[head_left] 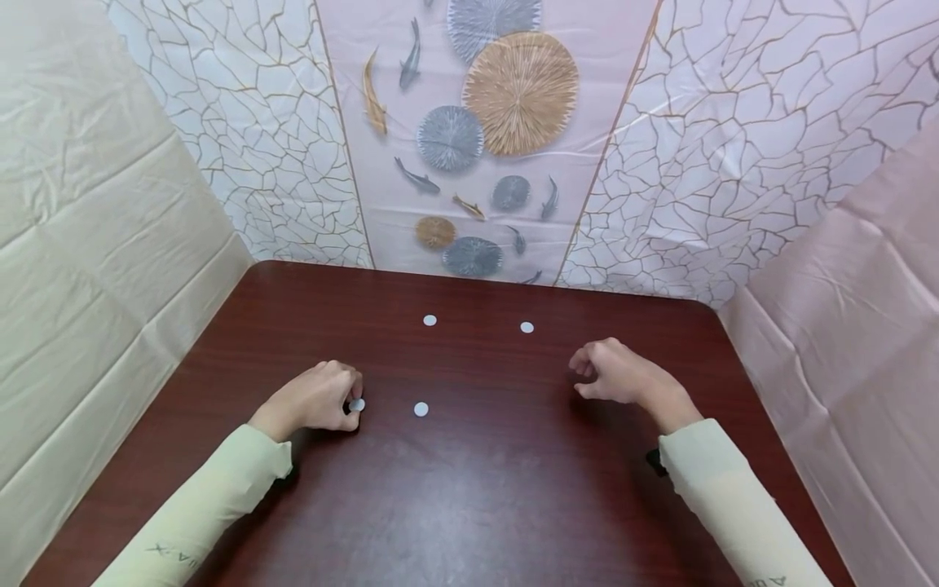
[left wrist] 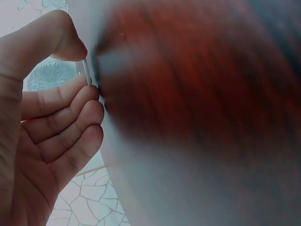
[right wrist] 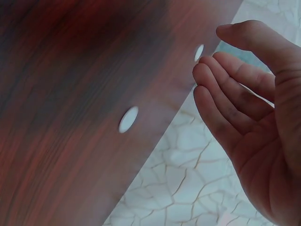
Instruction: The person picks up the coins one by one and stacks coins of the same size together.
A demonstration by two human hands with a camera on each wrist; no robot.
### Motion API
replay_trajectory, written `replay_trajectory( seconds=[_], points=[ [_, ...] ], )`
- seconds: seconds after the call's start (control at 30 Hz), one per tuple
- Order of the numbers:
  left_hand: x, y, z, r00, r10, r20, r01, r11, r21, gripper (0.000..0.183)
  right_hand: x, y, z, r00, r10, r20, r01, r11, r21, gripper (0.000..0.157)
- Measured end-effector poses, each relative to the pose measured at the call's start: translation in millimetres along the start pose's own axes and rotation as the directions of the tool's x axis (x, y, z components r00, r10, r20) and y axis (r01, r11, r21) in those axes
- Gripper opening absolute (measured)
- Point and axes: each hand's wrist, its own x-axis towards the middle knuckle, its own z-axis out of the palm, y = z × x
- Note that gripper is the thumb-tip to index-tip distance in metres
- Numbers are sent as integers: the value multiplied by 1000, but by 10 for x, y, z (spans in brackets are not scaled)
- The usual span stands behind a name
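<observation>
Pale cream-green cloth sleeves (head_left: 198,505) come nearest, their cuffs ending at two bare hands over a dark red-brown wooden table (head_left: 469,505) with a glossy wood-grain top. Take as landmark the flat, round white disc (head_left: 421,409) lying by itself near the middle of that top. Just to its left, the left hand (head_left: 315,401) pinches a second small white disc (head_left: 357,404) between thumb and fingers; the left wrist view shows this piece edge-on and upright in the grip, close to the wood, though whether it touches cannot be told. To the landmark disc's right, well apart from it, the right hand (head_left: 623,375) hangs with bent fingers and the thumb held away from them, a clear gap between, gripping nothing. Beyond the landmark disc lie two more round white pieces: the far left disc (head_left: 429,320) almost straight behind it, and the far right disc (head_left: 526,328) behind and to its right, nearer the right hand. Farther behind it hangs a pale cloth backdrop (head_left: 451,139) printed with fish, grey and gold round leaves, and cracked-line panels.
</observation>
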Motion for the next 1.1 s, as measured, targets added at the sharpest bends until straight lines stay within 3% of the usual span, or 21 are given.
replay_trajectory(
  seconds=[0.57, 1.1],
  points=[
    [4, -5, -40, 999, -27, 24, 28, 999, -38, 10, -150, 407, -96, 998, 47, -39, -47, 999, -16, 30],
    [18, 22, -86, 995, -58, 84, 66, 993, -102, 9, -75, 639, -20, 993, 107, -44, -109, 993, -52, 27]
  ],
)
